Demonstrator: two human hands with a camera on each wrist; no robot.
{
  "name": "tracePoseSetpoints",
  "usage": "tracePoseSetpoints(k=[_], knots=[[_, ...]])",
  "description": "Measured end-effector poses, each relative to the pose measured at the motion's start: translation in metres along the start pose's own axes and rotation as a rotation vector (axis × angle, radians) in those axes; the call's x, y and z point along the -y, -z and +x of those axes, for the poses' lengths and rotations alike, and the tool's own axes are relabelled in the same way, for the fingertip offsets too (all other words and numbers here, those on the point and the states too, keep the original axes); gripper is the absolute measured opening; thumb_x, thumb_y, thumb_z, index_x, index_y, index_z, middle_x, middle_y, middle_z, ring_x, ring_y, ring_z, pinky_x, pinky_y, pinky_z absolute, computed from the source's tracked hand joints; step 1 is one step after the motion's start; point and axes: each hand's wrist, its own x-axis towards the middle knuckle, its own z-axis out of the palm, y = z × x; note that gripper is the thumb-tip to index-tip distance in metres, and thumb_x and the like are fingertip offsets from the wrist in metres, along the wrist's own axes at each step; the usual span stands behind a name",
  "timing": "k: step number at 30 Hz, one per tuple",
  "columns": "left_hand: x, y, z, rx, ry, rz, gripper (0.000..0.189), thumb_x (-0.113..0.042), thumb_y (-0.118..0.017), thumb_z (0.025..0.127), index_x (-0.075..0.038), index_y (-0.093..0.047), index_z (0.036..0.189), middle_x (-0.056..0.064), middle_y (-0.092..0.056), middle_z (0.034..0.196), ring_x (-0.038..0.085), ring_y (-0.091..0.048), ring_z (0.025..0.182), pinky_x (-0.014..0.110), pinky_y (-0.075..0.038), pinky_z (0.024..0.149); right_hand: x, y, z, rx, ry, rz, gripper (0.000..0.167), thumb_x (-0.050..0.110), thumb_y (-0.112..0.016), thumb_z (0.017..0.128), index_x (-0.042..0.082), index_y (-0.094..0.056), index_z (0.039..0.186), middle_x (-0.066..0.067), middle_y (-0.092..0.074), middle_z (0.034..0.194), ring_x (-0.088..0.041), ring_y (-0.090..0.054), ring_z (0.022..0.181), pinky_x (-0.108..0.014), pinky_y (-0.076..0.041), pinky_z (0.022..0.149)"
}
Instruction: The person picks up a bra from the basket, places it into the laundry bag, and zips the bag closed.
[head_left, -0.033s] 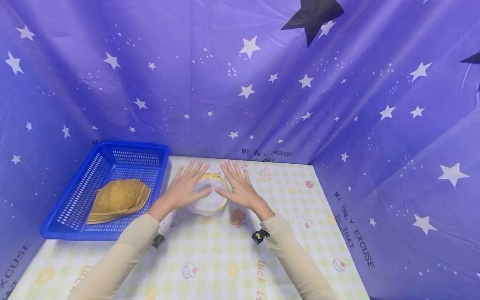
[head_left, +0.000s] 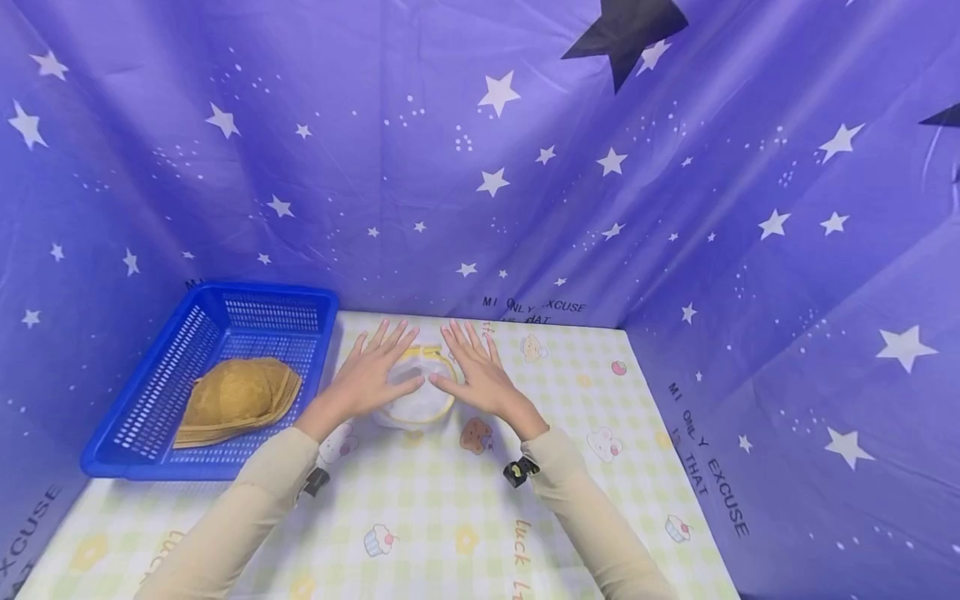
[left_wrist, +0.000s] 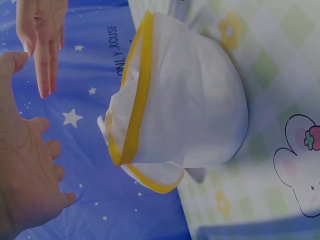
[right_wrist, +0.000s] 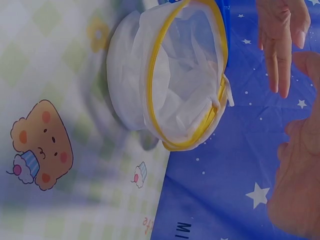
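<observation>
A white mesh laundry bag (head_left: 420, 406) with yellow zipper trim stands on the table, its round top unzipped and gaping in the right wrist view. Above it hover my left hand (head_left: 371, 375) and right hand (head_left: 483, 379), palms down, fingers straight and spread, thumbs almost meeting. Both wrist views show a gap between the hands and the bag (left_wrist: 200, 95); neither hand holds anything. Part of the bag's rim is hidden by the hands in the head view. To the left, a mustard-brown bra (head_left: 236, 400), apparently folded with its cup upward, lies in a blue basket (head_left: 262, 312).
The table bears a pale green checked cloth (head_left: 420, 500) printed with cartoon figures. Purple star-patterned curtains (head_left: 420, 167) enclose the back and both sides. A small black device (head_left: 517, 473) is strapped at each wrist.
</observation>
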Motion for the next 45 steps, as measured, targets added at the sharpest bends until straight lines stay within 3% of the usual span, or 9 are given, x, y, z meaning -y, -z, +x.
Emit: tracePoseSetpoints(k=[7,13,17,28,38,45], knots=[[0.002,-0.001,0.0,-0.01,-0.003,-0.014,0.082,-0.06,-0.051,0.099,-0.022,-0.019,0.164,0.007,-0.013,0.171,0.036,-0.002,0.159,0.063,0.001,0.126,0.003,0.006,0.002,-0.001,0.01,0.011,0.088,0.066,-0.04,0.097,0.023,-0.003,0.165,0.006,0.009,0.171,-0.019,0.014,0.158,-0.056,0.013,0.126],[0.003,-0.001,-0.003,-0.002,-0.001,-0.001,0.083,-0.063,-0.05,0.098,-0.023,-0.019,0.164,0.004,-0.012,0.171,0.036,-0.003,0.159,0.063,0.0,0.127,0.002,0.006,0.001,0.018,0.024,0.005,0.087,0.066,-0.042,0.097,0.03,0.002,0.163,0.009,0.009,0.17,-0.017,0.013,0.158,-0.055,0.014,0.126],[0.004,0.0,-0.002,0.002,-0.014,0.027,0.084,-0.065,-0.048,0.098,-0.022,-0.02,0.164,0.004,-0.013,0.171,0.035,-0.004,0.159,0.062,0.0,0.127,0.0,0.006,-0.001,0.01,0.017,0.015,0.087,0.065,-0.045,0.097,0.027,-0.004,0.164,0.007,0.004,0.171,-0.017,0.011,0.159,-0.054,0.014,0.127],[0.004,0.003,-0.002,-0.001,-0.019,0.027,0.084,-0.066,-0.049,0.096,-0.023,-0.022,0.163,0.005,-0.016,0.171,0.035,-0.006,0.159,0.061,-0.001,0.127,-0.004,-0.004,0.001,-0.004,0.039,0.012,0.086,0.072,-0.037,0.097,0.029,-0.005,0.164,0.002,-0.004,0.172,-0.027,0.002,0.16,-0.054,0.014,0.127],[0.007,-0.004,-0.002,0.002,-0.012,0.031,0.083,-0.062,-0.053,0.097,-0.021,-0.023,0.163,0.006,-0.016,0.171,0.036,-0.005,0.159,0.062,0.001,0.127,-0.004,-0.008,0.001,0.004,0.029,0.032,0.087,0.071,-0.038,0.097,0.026,-0.008,0.165,0.006,-0.001,0.172,-0.017,0.009,0.159,-0.053,0.017,0.126],[0.007,-0.001,0.002,0.004,-0.002,0.036,0.084,-0.066,-0.05,0.096,-0.025,-0.021,0.163,0.004,-0.015,0.171,0.035,-0.004,0.159,0.063,0.002,0.126,-0.003,-0.007,0.004,-0.007,0.031,0.032,0.089,0.075,-0.034,0.096,0.022,-0.012,0.165,0.002,-0.005,0.172,-0.023,0.004,0.16,-0.054,0.015,0.126]])
